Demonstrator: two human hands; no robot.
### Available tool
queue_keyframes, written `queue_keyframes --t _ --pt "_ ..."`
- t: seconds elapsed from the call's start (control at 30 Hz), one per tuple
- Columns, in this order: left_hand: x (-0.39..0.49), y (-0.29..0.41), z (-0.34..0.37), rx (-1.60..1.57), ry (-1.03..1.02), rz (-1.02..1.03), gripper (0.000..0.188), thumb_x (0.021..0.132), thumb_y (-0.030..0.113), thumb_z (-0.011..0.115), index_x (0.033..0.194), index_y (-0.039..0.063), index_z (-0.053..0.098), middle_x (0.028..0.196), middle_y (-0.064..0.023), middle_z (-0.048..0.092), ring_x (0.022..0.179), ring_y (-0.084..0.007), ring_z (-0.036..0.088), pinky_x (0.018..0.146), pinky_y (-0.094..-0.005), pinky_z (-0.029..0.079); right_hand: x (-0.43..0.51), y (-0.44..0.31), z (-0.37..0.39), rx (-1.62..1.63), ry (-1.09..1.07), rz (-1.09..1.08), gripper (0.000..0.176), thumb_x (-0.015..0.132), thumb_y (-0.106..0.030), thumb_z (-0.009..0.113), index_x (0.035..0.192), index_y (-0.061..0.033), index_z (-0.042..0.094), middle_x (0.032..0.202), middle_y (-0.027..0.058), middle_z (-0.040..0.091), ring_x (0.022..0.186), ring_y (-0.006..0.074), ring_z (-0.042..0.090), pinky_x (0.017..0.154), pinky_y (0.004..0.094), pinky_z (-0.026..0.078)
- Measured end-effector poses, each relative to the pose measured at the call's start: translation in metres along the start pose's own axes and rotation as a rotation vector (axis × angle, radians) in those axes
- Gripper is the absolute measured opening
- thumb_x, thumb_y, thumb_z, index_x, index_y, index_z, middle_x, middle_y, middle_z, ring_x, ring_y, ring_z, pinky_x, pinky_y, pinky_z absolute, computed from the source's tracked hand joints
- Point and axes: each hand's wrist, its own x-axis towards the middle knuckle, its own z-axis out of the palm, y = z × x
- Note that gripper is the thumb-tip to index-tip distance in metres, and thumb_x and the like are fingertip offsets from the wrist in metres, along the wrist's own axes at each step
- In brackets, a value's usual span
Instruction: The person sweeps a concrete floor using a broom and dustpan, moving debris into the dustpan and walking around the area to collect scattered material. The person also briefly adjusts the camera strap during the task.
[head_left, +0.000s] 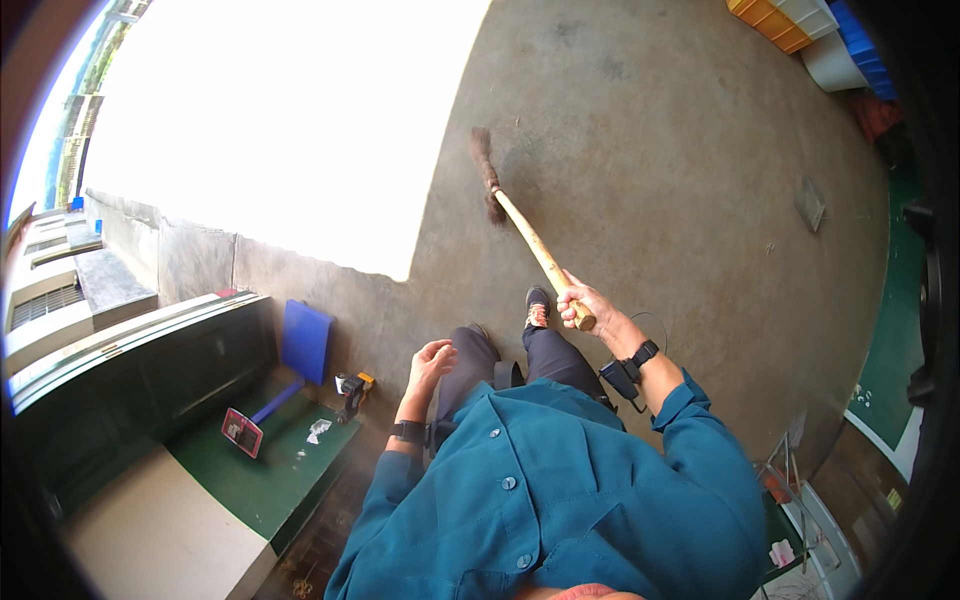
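Observation:
My right hand is closed around the wooden handle of a broom, close to the handle's butt end. The broom's dark brown bristle head rests on the concrete floor ahead of me, just right of the sunlit patch. Beside my left thigh hangs my left hand, its fingers loosely curled and nothing visible in them. Both wrists wear dark straps, and a small black device sits at the right one.
On my left, a green table bears white scraps, a cordless power tool and what looks like a blue platform scale. Crates stand at far right. A flat grey piece lies on the floor.

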Motion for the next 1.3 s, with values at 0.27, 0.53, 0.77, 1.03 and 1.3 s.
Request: queue_keyframes --t 0.27,0.53,0.77,1.03,1.3 --pt "0.020 0.058 -0.007 0.086 0.063 0.106 0.036 0.084 0.025 0.060 0.110 0.002 0.056 0.092 -0.0056 0.063 0.084 -0.0123 0.058 0.070 -0.0235 0.044 0.148 -0.038 0.041 -0.047 -0.032 0.117 0.045 0.076 -0.006 0.053 0.117 -0.0161 0.037 0.067 0.0016 0.049 0.048 0.0073 0.048 0.041 0.0212 0.041" --pt "0.128 0.161 -0.007 0.059 -0.204 0.043 0.044 0.086 0.036 0.055 0.116 0.004 0.052 0.100 -0.0095 0.062 0.092 -0.0165 0.058 0.080 -0.0296 0.044 0.060 -0.166 -0.001 0.530 0.112 0.002 0.015 0.076 -0.008 0.055 0.081 -0.0070 0.041 0.064 -0.0005 0.047 0.046 0.0040 0.046 0.041 0.0179 0.036" --pt "0.200 0.278 0.060 0.136 -0.753 -0.084 0.053 0.089 0.045 0.045 0.111 -0.003 0.052 0.095 -0.0151 0.062 0.087 -0.0226 0.060 0.079 -0.0330 0.048 0.079 -0.176 0.089 -0.097 0.282 -0.117 0.011 0.077 -0.012 0.056 0.083 -0.0069 0.049 0.067 0.0028 0.055 0.052 0.0134 0.055 0.051 0.0287 0.049" --pt "0.197 0.322 0.073 -0.400 -0.351 -0.469 0.056 0.081 0.063 0.043 0.090 0.008 0.051 0.065 -0.0066 0.050 0.049 -0.0193 0.052 0.043 -0.0314 0.045 0.182 -0.157 0.167 -0.668 0.188 -0.213 0.035 0.089 -0.034 0.047 0.109 -0.0040 0.049 0.093 0.0062 0.054 0.092 0.0129 0.051 0.072 0.0264 0.044" --pt "0.241 0.352 0.049 -0.243 0.074 -0.272 0.052 0.077 0.058 0.056 0.081 0.008 0.045 0.059 -0.0044 0.045 0.039 -0.0148 0.047 0.033 -0.0255 0.034 0.279 -0.200 0.186 -0.194 -0.201 0.148 0.024 0.086 -0.031 0.051 0.076 -0.0091 0.054 0.061 0.0029 0.055 0.046 0.0154 0.051 0.038 0.0258 0.038"
